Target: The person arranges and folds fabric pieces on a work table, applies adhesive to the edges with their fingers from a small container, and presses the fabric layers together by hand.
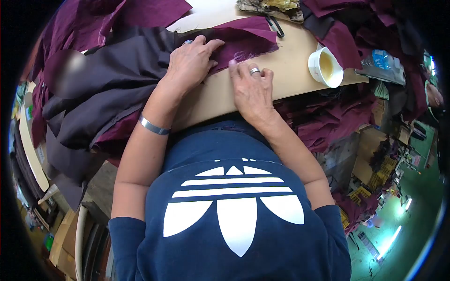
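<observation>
My left hand [191,63] rests on cloth with its fingers apart, where dark brown fabric [117,61] meets a maroon piece [253,35] with frayed edges. Its thumb and forefinger lie on the maroon piece. My right hand [253,89] is at the near edge of that piece, forefinger stretched to a shiny, wet-looking patch [241,57]. The forefinger's tip looks whitish and slightly blurred; the other fingers are curled, and I make out no tool in them. To the right of this hand, a white bowl [315,68] contains yellowish liquid [326,66].
Beneath the cloth is a tan work board [290,47]. A black clip-like tool [276,27] and a crusted block [276,8] lie at the back. Folded clear plastic [391,70] is at the right. Maroon cloth [328,117] hangs below the board's edge.
</observation>
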A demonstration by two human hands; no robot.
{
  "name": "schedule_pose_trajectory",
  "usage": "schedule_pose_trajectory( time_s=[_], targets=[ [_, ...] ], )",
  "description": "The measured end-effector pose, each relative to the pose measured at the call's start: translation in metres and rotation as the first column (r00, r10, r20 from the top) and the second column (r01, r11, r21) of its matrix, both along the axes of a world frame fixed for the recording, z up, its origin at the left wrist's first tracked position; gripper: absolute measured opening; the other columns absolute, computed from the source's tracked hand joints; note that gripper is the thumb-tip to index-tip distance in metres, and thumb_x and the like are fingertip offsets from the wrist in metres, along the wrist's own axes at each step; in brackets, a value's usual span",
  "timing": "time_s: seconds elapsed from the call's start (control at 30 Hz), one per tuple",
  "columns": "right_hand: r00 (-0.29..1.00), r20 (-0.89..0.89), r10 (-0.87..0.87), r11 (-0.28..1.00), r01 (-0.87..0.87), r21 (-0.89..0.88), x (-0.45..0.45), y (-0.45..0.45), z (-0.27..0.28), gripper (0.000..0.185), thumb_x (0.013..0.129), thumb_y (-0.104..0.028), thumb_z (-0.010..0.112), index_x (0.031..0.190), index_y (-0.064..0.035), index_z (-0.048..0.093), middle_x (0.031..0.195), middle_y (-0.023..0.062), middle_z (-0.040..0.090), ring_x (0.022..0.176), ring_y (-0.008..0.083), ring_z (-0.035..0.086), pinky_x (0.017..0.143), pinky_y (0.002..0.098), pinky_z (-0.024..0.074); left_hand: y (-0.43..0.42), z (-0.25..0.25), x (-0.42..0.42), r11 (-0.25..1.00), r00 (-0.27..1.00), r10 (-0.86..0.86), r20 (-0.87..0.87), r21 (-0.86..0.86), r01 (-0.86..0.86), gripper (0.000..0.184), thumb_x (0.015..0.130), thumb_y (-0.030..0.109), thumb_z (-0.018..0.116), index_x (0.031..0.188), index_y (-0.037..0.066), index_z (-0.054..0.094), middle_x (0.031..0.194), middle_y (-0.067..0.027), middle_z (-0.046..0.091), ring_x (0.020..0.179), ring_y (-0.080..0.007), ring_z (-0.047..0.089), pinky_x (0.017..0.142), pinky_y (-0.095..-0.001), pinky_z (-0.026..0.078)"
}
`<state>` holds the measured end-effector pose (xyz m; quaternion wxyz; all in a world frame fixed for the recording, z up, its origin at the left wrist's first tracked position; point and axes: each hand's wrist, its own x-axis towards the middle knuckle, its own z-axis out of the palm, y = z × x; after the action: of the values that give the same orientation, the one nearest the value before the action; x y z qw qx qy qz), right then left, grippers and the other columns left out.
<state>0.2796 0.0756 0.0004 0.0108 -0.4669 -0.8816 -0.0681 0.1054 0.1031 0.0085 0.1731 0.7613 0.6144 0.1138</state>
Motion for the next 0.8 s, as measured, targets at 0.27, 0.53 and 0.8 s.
schedule_pose_trajectory(
  time_s=[0.27,0.53,0.8],
  targets=[
    [0.996,0.092,0.016,0.995,-0.024,0.093,0.020,0.021,0.003,0.040,0.081,-0.014,0.048,0.122,-0.0131,0.051,0.094,0.0034,0.052,0.086,0.0190,0.055,0.081,0.0417,0.0350,-0.003,-0.004,-0.004,0.999,0.997,-0.034,-0.068,0.026,0.036,0.044,0.081,0.013,0.057,0.124,0.019,0.051,0.094,-0.0110,0.055,0.089,-0.0291,0.057,0.075,-0.0396,0.047],
    [0.992,-0.004,0.127,0.992,-0.127,0.014,0.003,0.007,0.013,0.041,0.079,-0.015,0.050,0.120,-0.0156,0.053,0.091,0.0017,0.051,0.090,0.0171,0.055,0.081,0.0416,0.0349,-0.014,-0.004,-0.009,0.996,0.998,-0.008,-0.066,0.086,0.014,0.021,0.080,0.008,0.054,0.100,0.010,0.056,0.090,-0.0108,0.056,0.083,-0.0294,0.058,0.073,-0.0396,0.046],
    [0.980,0.171,0.104,0.990,-0.119,0.081,0.015,0.023,0.004,0.055,0.080,-0.015,0.051,0.133,-0.0221,0.041,0.094,0.0011,0.051,0.092,0.0151,0.054,0.082,0.0411,0.0326,-0.025,0.003,-0.010,0.990,0.990,0.037,-0.136,0.142,-0.017,0.022,0.076,0.007,0.055,0.098,0.009,0.054,0.090,-0.0119,0.056,0.084,-0.0300,0.058,0.077,-0.0398,0.043]
  ],
)
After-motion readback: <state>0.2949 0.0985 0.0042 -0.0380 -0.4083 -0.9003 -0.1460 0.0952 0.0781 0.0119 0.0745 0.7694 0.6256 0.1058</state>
